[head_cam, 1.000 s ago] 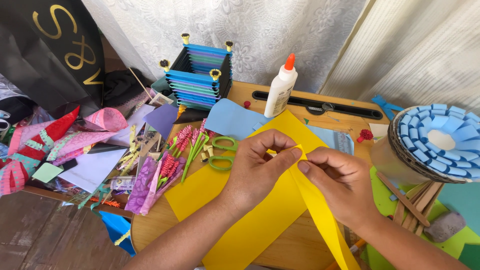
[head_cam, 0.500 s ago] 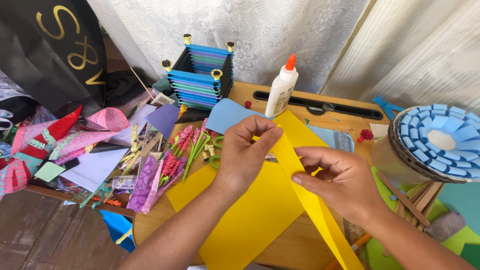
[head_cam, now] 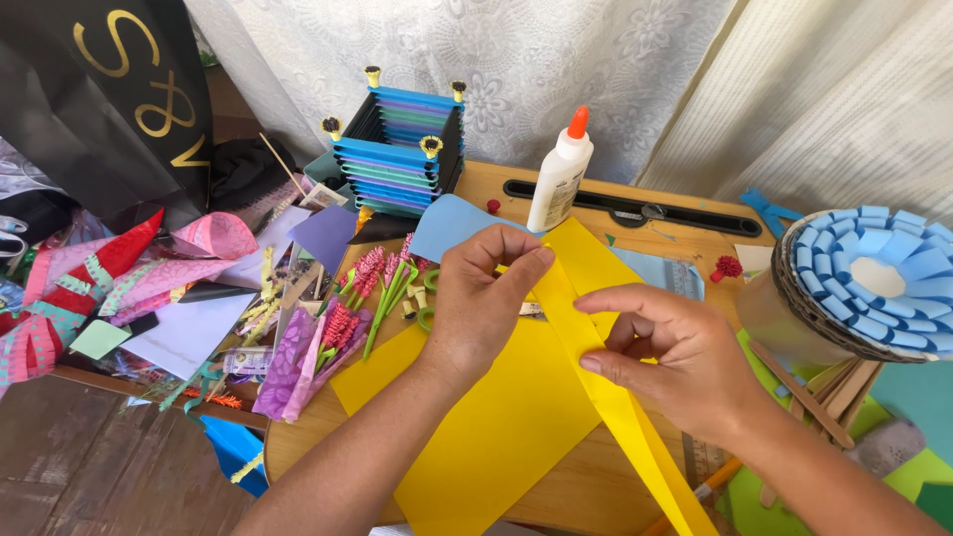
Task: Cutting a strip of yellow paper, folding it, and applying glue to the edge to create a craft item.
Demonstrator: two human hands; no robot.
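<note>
The wooden table (head_cam: 596,486) carried the whole spread, with craft clutter heaped at its left and a blue paper flower (head_cam: 874,283) on a stand at the right. Across the near middle lay the yellow paper sheet (head_cam: 496,427), its far corner lifted toward the glue bottle (head_cam: 559,177) standing at the far edge. A long folded band of that sheet ran as a strip from the raised far corner down to the near right, so its long axis slanted from far-left to near-right, passing between the two hands.

The left hand (head_cam: 481,303) was closed on the upper end of the band, thumb and forefinger pinching the fold just near of the bottle. The right hand (head_cam: 675,357) sat lower and to the right, fingers curled loosely beside the strip with fingertips touching its edge; whether it truly pinched the paper could not be told. The left hand was thus nearer the strip's far end, the right nearer its middle.

Left of the sheet lay small paper flowers (head_cam: 342,323).
</note>
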